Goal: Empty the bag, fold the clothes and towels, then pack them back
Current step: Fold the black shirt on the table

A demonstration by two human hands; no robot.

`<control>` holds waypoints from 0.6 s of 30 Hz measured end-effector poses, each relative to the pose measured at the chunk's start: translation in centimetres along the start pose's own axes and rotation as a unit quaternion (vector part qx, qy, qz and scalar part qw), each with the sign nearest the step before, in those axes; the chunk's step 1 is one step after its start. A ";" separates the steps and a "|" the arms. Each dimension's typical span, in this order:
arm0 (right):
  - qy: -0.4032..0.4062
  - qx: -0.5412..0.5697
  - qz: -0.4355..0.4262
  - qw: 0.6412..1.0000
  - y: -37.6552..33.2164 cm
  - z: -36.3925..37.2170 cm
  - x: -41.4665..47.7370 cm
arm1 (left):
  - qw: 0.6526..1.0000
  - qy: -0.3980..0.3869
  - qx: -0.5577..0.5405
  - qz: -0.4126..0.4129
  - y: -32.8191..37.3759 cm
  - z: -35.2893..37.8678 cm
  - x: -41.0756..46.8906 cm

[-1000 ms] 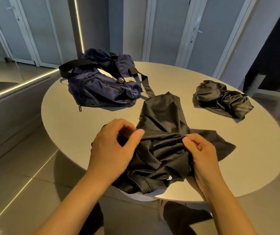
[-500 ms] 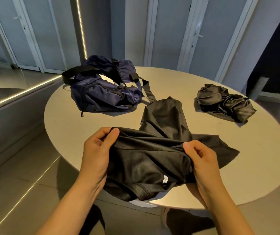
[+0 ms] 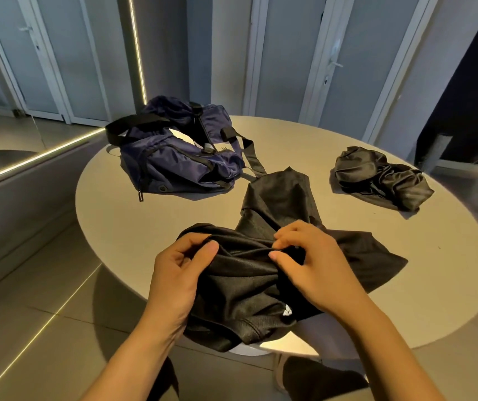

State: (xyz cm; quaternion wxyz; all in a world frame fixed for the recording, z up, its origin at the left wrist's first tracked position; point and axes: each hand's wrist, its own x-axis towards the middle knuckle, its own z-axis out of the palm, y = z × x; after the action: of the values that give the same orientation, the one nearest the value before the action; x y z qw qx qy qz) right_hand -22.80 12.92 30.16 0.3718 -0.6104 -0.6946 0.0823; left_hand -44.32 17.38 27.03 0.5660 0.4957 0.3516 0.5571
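At ten o'clock on the table (image 3: 122,227) the bag (image 3: 174,166) lies slumped, its strap trailing toward the centre. I cannot tell whether anything is left inside. At six o'clock the left hand (image 3: 174,279) pinches a bunched edge of the black shirt (image 3: 275,204), thumb on top and fingers curled. The shirt runs from the near rim toward the centre, partly hanging off the edge, creased and not squared. The right hand (image 3: 318,273), just beside the left, grips a fold of the same shirt between thumb and curled fingers. At two o'clock a second dark garment (image 3: 382,178) sits crumpled, well apart. Emptying looks mostly done, folding barely begun, and packing not started.
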 end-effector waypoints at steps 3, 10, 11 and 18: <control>0.063 0.082 -0.019 0.994 -0.3 -0.1 -2.0 | 0.999 0.032 0.012 0.001 -0.3 0.2 0.2; 0.065 0.059 -0.021 0.996 0.0 -0.6 -6.6 | 1.000 0.022 0.008 0.000 -0.3 0.4 0.5; 0.051 0.104 0.011 0.993 0.2 -1.0 -6.6 | 1.000 0.011 0.008 0.002 -0.3 0.3 0.4; -0.045 0.125 0.015 0.991 -2.3 0.4 -2.0 | 1.000 -0.013 0.014 -0.001 -0.1 0.0 0.1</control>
State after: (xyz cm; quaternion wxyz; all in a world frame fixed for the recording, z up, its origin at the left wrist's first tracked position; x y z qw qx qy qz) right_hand -24.90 10.63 30.38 0.4118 -0.5652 -0.6858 0.2015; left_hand -44.29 17.50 26.98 0.5643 0.5101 0.3525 0.5451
